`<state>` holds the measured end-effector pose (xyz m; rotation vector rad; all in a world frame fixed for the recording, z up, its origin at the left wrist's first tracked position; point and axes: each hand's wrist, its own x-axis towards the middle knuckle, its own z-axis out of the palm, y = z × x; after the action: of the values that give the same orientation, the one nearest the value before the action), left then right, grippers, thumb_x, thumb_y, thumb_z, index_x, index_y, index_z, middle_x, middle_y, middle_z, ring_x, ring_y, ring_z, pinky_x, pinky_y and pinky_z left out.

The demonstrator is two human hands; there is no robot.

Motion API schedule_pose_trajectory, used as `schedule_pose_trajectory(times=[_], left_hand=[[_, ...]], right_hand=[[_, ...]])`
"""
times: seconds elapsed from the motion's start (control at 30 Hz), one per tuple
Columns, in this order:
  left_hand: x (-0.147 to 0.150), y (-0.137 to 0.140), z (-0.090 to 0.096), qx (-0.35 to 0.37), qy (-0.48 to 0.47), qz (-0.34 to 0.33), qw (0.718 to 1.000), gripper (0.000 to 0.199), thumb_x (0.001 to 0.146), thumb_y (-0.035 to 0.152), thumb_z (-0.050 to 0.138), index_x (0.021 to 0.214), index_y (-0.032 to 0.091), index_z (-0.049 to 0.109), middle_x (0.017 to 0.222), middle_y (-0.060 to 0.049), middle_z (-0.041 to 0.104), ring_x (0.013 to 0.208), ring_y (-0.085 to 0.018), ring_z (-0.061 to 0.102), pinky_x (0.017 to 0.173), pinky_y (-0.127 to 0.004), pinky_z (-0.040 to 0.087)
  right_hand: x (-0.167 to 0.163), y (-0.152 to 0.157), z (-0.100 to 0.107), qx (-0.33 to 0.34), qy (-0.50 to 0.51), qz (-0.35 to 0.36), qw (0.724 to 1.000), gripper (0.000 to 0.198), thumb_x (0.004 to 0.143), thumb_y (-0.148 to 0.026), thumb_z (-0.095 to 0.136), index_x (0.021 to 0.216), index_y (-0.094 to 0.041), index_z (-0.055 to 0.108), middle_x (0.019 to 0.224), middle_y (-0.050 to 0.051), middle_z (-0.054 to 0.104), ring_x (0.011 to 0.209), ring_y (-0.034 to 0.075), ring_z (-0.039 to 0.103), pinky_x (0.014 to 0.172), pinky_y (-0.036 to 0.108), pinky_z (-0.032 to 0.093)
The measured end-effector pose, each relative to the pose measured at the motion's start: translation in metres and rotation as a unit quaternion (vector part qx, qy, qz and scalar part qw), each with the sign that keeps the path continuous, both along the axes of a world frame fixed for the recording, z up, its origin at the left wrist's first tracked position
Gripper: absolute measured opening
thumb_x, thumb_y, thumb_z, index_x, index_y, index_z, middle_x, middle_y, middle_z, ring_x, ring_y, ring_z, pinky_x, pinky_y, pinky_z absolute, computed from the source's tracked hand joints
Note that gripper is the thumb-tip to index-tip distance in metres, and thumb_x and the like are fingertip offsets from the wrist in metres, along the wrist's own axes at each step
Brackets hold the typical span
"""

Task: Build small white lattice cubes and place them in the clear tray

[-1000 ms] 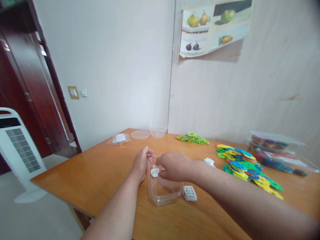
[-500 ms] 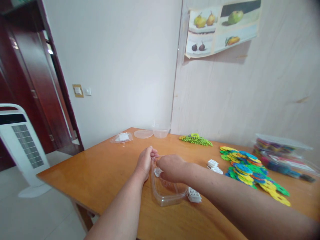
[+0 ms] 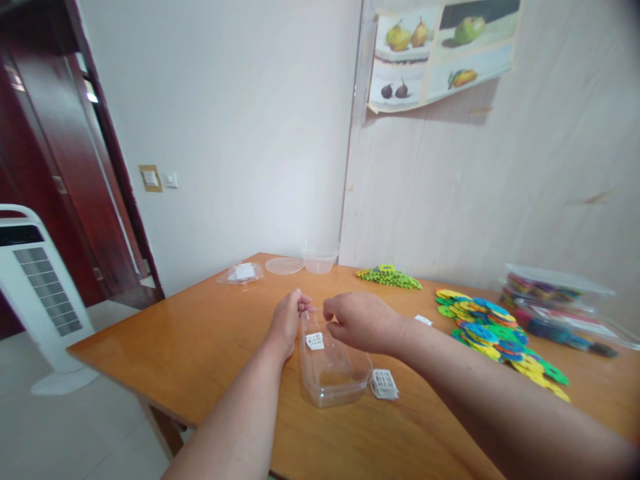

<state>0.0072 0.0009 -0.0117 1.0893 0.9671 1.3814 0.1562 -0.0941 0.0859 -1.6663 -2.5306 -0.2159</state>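
I watch the clear plastic box [image 3: 340, 396] at the table's middle, where one white lattice piece [image 3: 315, 341] lies inside, against the left wall. The left hand [image 3: 287, 327] is curled at the box's far left corner; whether it pinches the rim I cannot tell. The right hand [image 3: 363, 321] hangs over the far right part, thumb and forefinger parted with nothing visible between them, the other fingers tucked and partly hidden. I judge that the thin walls call for light steadying on the left and a right hand working from above the rim. A second white lattice piece [image 3: 385, 384] sits just beside the near right corner, easily knocked. Farther right, the colored plastic discs [image 3: 500, 330] limit the right forearm's sweep; leftward, the wooden table [image 3: 215, 323] gives more room before its slanting left edge.
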Motion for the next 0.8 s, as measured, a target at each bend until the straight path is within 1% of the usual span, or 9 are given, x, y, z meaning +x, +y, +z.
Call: schedule_pose_trajectory(times=[0.1,0.2,0.27,0.33,0.37,0.43,0.5,0.63,0.8], left_hand=[[0.0,0.001,0.0,-0.01,-0.001,-0.017,1.0,0.04,0.072,0.055,0.055,0.073,0.015,0.062,0.064,-0.005,0.064,0.055,-0.017,0.058,0.057,-0.029,0.046],[0.0,0.003,0.0,-0.019,-0.002,-0.018,1.0,0.04,0.074,0.053,0.054,0.075,0.015,0.062,0.066,-0.005,0.064,0.054,-0.016,0.058,0.056,-0.029,0.046],[-0.001,0.004,-0.001,-0.022,-0.002,-0.015,1.0,0.04,0.074,0.053,0.053,0.076,0.015,0.063,0.067,-0.005,0.065,0.054,-0.016,0.058,0.055,-0.029,0.046],[-0.001,0.005,-0.002,-0.026,0.0,-0.016,1.0,0.04,0.075,0.054,0.053,0.077,0.014,0.063,0.068,-0.005,0.065,0.054,-0.016,0.058,0.055,-0.029,0.046],[-0.001,0.006,-0.003,-0.026,0.0,-0.018,0.999,0.041,0.075,0.054,0.053,0.078,0.014,0.063,0.068,-0.005,0.065,0.055,-0.016,0.058,0.055,-0.028,0.046],[-0.001,0.007,-0.004,-0.027,-0.001,-0.02,0.999,0.041,0.075,0.054,0.052,0.077,0.014,0.062,0.068,-0.005,0.065,0.055,-0.015,0.058,0.056,-0.028,0.046],[-0.002,0.008,-0.005,-0.026,-0.003,-0.021,0.999,0.041,0.075,0.055,0.053,0.077,0.015,0.062,0.068,-0.005,0.064,0.056,-0.015,0.058,0.057,-0.028,0.046],[-0.003,0.009,-0.005,-0.031,-0.002,-0.024,0.999,0.042,0.075,0.056,0.053,0.077,0.015,0.063,0.069,-0.005,0.065,0.059,-0.016,0.059,0.059,-0.028,0.047],[-0.003,0.009,-0.004,-0.033,0.002,-0.023,0.999,0.042,0.075,0.056,0.054,0.077,0.016,0.063,0.069,-0.005,0.065,0.059,-0.016,0.059,0.059,-0.028,0.047]], right_hand=[[0.018,-0.016,0.009,-0.007,0.021,-0.024,0.999,0.02,0.086,-0.026,0.046,0.089,-0.022,0.065,0.088,0.004,0.07,0.075,0.017,0.061,0.059,0.026,0.034],[0.04,-0.034,0.013,-0.052,0.047,-0.041,0.997,0.015,0.084,-0.024,0.048,0.083,-0.021,0.063,0.083,0.003,0.069,0.07,0.014,0.058,0.058,0.024,0.033],[0.055,-0.044,0.012,-0.083,0.058,-0.049,0.994,0.014,0.082,-0.022,0.05,0.082,-0.021,0.063,0.08,0.001,0.068,0.069,0.013,0.057,0.058,0.024,0.033],[0.068,-0.052,0.006,-0.116,0.06,-0.051,0.99,0.012,0.079,-0.023,0.054,0.085,-0.022,0.065,0.083,0.001,0.068,0.071,0.014,0.058,0.059,0.024,0.034],[0.073,-0.054,0.002,-0.137,0.059,-0.045,0.988,0.015,0.077,-0.026,0.058,0.089,-0.022,0.066,0.086,0.001,0.069,0.073,0.014,0.058,0.06,0.024,0.035],[0.079,-0.058,-0.005,-0.179,0.058,-0.027,0.982,0.029,0.073,-0.035,0.065,0.099,-0.023,0.067,0.094,0.002,0.069,0.077,0.016,0.059,0.059,0.024,0.036],[0.081,-0.059,-0.012,-0.203,0.059,-0.012,0.977,0.04,0.069,-0.042,0.069,0.104,-0.024,0.066,0.098,0.003,0.068,0.079,0.018,0.06,0.058,0.025,0.036],[0.078,-0.056,-0.02,-0.198,0.052,-0.003,0.979,0.032,0.071,-0.039,0.067,0.098,-0.024,0.066,0.096,0.002,0.068,0.08,0.018,0.059,0.059,0.025,0.037],[0.077,-0.055,-0.018,-0.186,0.061,0.003,0.981,0.027,0.07,-0.036,0.066,0.095,-0.024,0.067,0.094,0.002,0.068,0.077,0.017,0.059,0.058,0.024,0.036]])
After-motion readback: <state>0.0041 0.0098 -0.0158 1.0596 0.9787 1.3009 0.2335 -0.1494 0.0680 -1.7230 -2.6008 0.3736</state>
